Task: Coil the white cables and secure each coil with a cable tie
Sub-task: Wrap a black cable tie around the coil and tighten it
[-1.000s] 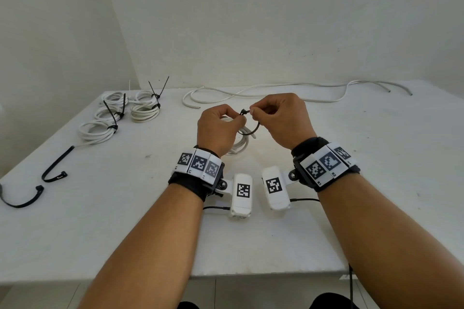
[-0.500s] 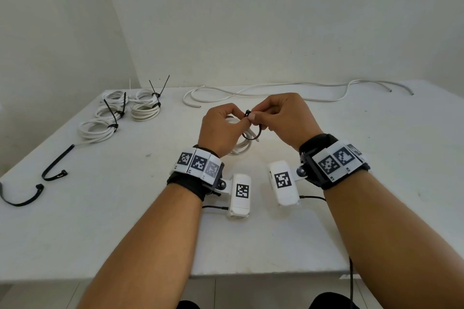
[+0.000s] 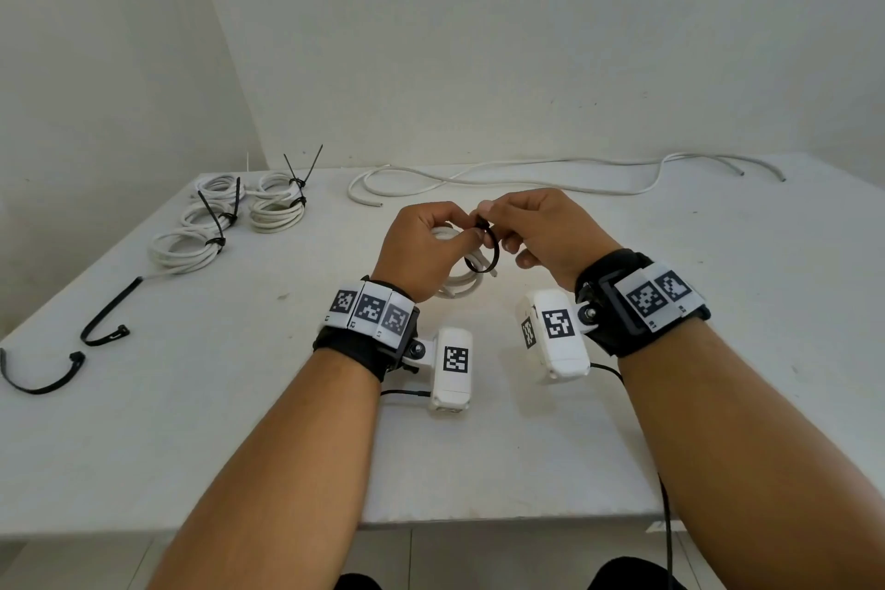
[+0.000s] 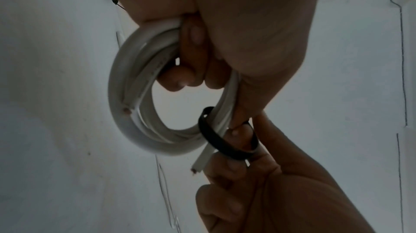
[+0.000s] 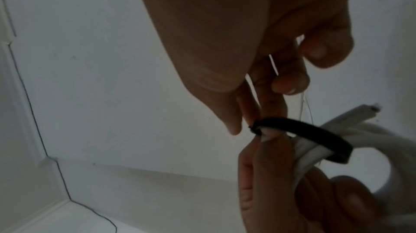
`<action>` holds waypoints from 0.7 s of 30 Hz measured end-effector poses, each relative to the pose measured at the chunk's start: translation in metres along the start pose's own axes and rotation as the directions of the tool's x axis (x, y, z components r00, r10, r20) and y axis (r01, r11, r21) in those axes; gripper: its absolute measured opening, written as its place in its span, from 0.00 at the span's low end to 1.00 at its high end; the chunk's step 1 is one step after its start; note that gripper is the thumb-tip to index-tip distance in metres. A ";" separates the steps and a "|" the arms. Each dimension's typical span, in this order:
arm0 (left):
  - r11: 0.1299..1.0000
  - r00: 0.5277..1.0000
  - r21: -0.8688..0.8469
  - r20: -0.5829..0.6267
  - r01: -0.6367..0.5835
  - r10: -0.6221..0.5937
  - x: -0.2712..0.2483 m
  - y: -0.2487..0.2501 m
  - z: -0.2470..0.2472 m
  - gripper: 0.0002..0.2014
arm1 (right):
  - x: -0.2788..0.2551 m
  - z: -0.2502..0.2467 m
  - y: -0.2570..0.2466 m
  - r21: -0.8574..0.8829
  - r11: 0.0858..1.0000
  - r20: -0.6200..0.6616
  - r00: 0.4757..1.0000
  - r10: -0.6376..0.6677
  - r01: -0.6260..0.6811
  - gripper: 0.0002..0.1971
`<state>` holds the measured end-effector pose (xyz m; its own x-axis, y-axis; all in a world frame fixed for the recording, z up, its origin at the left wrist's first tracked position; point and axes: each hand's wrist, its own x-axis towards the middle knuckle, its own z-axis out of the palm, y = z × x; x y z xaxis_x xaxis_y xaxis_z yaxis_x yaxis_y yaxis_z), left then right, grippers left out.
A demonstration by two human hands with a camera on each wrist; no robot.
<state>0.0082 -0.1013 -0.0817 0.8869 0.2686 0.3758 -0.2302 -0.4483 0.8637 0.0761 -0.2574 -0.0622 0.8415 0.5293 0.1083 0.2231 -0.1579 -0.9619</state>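
My left hand grips a small white cable coil above the table's middle, fingers curled through it. A black cable tie loops round the coil's strands beside the cut cable end. My right hand pinches the tie's head end between thumb and forefinger, right against my left thumb. The tie forms a loose ring, wider than the bundle. In the head view the tie hangs between both hands.
Several tied white coils lie at the back left. Two loose black ties rest near the left edge of the white table. A long uncoiled white cable runs along the back by the wall.
The right wrist has drifted right and turned outward. The tie's loop round the coil now hangs lower between the hands.
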 end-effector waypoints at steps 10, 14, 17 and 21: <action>0.993 0.995 -0.098 0.070 0.072 -0.066 -0.001 0.000 0.005 0.08 | 0.002 -0.015 0.003 0.048 0.988 0.114 0.983 0.141 -0.147 0.08; 0.991 0.991 -0.107 0.114 0.082 -0.069 -0.002 0.000 0.006 0.06 | 0.005 -0.016 0.008 0.185 0.952 0.105 0.968 0.227 -0.244 0.07; 0.986 0.983 -0.140 0.170 0.090 -0.066 -0.004 0.000 0.007 0.03 | 0.008 -0.025 0.011 0.354 0.896 0.029 0.960 0.277 -0.269 0.06; 0.955 0.980 -0.270 0.186 0.119 -0.070 -0.006 0.004 0.008 0.08 | 0.009 -0.028 0.013 0.472 0.852 -0.054 0.958 0.282 -0.224 0.05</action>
<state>0.0053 -0.1118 -0.0830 0.9598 0.1360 0.2457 -0.2224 -0.1662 0.9607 0.0999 -0.2782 -0.0664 0.8954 0.4178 -0.1538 -0.2309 0.1404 -0.9628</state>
